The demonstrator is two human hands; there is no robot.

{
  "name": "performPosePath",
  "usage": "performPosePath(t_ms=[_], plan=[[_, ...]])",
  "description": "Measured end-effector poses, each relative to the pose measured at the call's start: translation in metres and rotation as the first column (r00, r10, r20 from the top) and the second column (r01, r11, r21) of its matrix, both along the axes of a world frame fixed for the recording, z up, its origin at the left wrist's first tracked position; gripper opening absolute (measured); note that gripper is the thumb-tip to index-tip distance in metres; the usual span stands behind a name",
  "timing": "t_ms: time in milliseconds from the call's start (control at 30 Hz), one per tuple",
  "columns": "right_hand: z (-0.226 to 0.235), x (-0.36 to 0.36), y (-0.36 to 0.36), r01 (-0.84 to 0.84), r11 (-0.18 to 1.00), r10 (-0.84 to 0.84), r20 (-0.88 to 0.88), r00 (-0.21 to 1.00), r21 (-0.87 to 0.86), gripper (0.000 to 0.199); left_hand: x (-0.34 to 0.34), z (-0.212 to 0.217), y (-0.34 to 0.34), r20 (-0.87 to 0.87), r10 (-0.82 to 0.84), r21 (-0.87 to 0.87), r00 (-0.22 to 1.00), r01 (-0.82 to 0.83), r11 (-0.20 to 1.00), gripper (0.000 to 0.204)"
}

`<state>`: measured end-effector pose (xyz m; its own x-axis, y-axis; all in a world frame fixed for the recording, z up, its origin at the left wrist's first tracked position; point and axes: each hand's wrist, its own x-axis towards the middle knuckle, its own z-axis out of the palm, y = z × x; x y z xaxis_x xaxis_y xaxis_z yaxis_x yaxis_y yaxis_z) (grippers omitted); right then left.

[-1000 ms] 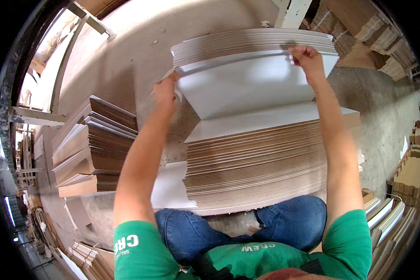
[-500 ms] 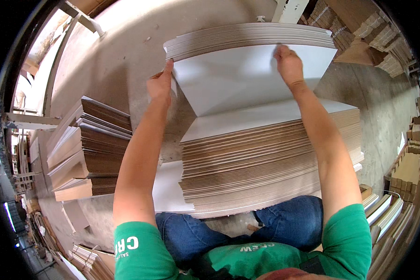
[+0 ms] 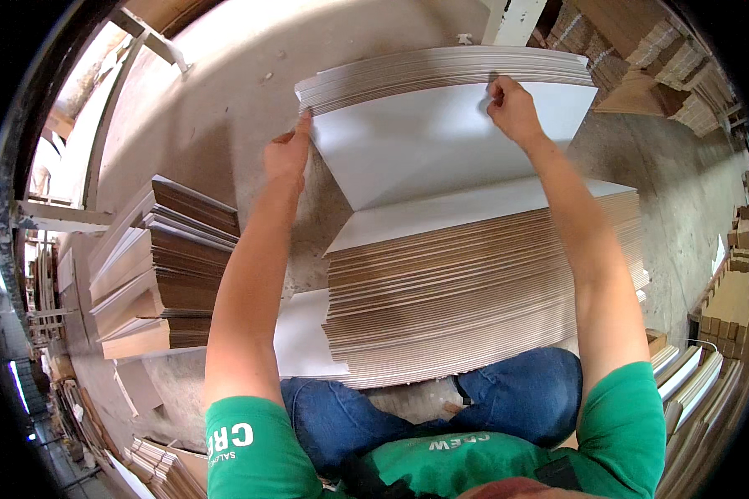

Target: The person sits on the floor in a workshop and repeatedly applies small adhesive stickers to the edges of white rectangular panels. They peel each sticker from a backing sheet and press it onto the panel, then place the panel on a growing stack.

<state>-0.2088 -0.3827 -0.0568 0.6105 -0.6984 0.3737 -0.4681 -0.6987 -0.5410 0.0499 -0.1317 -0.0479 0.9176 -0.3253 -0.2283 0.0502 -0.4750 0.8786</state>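
Observation:
A large stack of corrugated cardboard sheets (image 3: 458, 291) stands in front of my knees, its layered brown edges toward me. Its white front sheet (image 3: 424, 137) is folded open: one part lies on the stack and the other leans up against a far bundle of cardboard sheets (image 3: 441, 71). With its fingers at the left edge of this upright part, my left hand (image 3: 288, 156) grips the sheet there. My right hand (image 3: 516, 112) is curled at the sheet's top edge, against the far bundle. Its fingertips are partly hidden.
To the left stands a fanned stack of folded cardboard (image 3: 191, 274). A white sheet (image 3: 304, 333) sticks out beside the main stack. More cardboard bundles (image 3: 691, 391) line the right side. A white post (image 3: 512, 23) rises at the back, and a metal frame (image 3: 62, 218) is at the far left.
My right hand has shifted slightly left along the sheet's top edge. My left hand has stayed at the left edge, its fingers a little lower. The far bundle sits marginally lower in view.

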Motion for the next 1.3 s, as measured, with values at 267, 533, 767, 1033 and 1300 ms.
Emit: performPosePath(t_ms=[267, 533, 767, 1033, 1300], plan=[[-0.017, -0.011, -0.012, 0.168, 0.763, -0.169, 0.059, 0.984, -0.624, 0.026, 0.018, -0.036, -0.005, -0.032, 0.098, -0.257, 0.995, -0.102, 0.961, 0.053], [0.036, -0.044, -0.034, -0.208, 0.855, -0.050, 0.475, 0.878, 0.475, 0.018, 0.006, 0.006, 0.027, -0.165, -0.115, -0.044, 0.980, 0.109, 0.993, 0.059], [-0.011, 0.001, -0.002, 0.058, 0.987, -0.050, 0.061, 0.997, -0.147, 0.022, 0.008, -0.016, -0.005, -0.041, -0.003, -0.022, 0.999, 0.002, 1.000, 0.075], [-0.011, -0.030, -0.030, 0.203, 0.901, -0.218, 0.006, 0.976, -0.383, 0.024, 0.010, -0.027, -0.010, -0.095, -0.021, -0.206, 0.995, 0.000, 0.979, 0.077], [0.048, -0.085, 0.044, 0.053, 0.973, -0.100, 0.200, 0.975, 0.226, 0.021, 0.012, -0.033, 0.004, 0.007, 0.116, -0.213, 0.993, -0.112, 0.971, 0.052]])
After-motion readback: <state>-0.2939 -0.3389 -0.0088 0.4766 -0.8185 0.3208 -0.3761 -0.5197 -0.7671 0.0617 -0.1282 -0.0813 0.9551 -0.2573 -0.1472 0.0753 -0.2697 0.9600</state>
